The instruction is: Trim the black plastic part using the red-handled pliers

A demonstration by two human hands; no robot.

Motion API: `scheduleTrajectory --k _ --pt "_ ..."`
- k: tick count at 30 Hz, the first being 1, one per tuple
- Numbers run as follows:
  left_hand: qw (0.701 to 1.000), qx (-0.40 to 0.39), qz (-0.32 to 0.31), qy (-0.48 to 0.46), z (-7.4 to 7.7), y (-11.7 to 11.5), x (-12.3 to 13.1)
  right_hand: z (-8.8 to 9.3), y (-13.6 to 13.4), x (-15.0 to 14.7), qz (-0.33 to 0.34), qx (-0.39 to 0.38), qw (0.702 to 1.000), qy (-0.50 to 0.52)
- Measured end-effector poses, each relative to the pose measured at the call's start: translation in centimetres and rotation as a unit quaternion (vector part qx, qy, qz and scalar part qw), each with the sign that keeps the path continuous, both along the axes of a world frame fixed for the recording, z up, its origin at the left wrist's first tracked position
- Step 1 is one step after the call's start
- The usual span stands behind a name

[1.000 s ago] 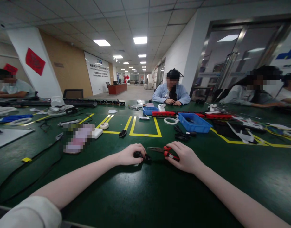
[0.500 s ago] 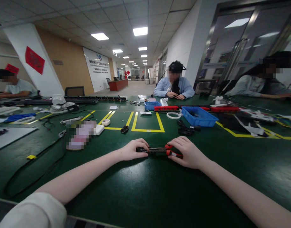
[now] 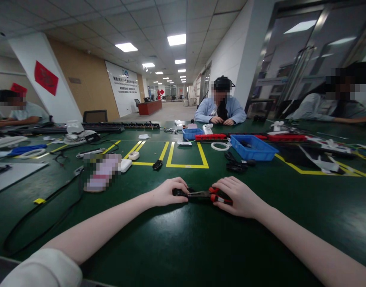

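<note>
My right hand [image 3: 238, 196] is closed around the red-and-black handles of a pair of pliers [image 3: 213, 195]. The jaws of the pliers point left, at the end of a small black part [image 3: 179, 192]. My left hand [image 3: 170, 192] pinches that part between thumb and fingers. What exactly the part is, I cannot make out, as the fingers cover much of it. The jaw tips touch or nearly touch its right end. Both hands are low over the green table [image 3: 171, 239], near its middle.
Beyond my hands lie a small black piece [image 3: 157, 164], black cables [image 3: 235, 162] and a blue bin [image 3: 253, 148]. A phone-shaped thing [image 3: 103, 172] and a white case [image 3: 125, 165] lie to the left, near a long black cable [image 3: 45, 199]. A person [image 3: 220, 105] sits opposite.
The whole view has shifted slightly. My hands still hold the pliers and the black part in nearly the same place, with the jaws at the part's end.
</note>
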State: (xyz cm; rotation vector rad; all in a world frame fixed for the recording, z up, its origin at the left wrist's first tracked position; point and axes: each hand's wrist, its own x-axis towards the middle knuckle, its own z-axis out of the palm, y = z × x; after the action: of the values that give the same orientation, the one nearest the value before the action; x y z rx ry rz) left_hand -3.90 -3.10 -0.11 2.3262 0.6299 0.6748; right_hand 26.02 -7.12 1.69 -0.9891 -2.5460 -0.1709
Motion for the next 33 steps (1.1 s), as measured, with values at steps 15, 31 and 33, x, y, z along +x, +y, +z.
scheduleTrajectory --k 15,31,33 --pt "0.993 0.108 0.025 0.027 -0.4 -0.6 0.3 0.1 -0.3 0.3 -0.019 -0.067 0.998 -0.001" --pt "0.986 0.155 0.022 0.048 -1.1 -1.1 0.7 0.8 -1.9 -0.1 -0.062 -0.094 0.994 -0.009" --pt "0.985 0.166 0.025 0.050 -1.3 -1.0 0.8 0.8 -1.9 -0.1 -0.063 -0.092 0.994 -0.008"
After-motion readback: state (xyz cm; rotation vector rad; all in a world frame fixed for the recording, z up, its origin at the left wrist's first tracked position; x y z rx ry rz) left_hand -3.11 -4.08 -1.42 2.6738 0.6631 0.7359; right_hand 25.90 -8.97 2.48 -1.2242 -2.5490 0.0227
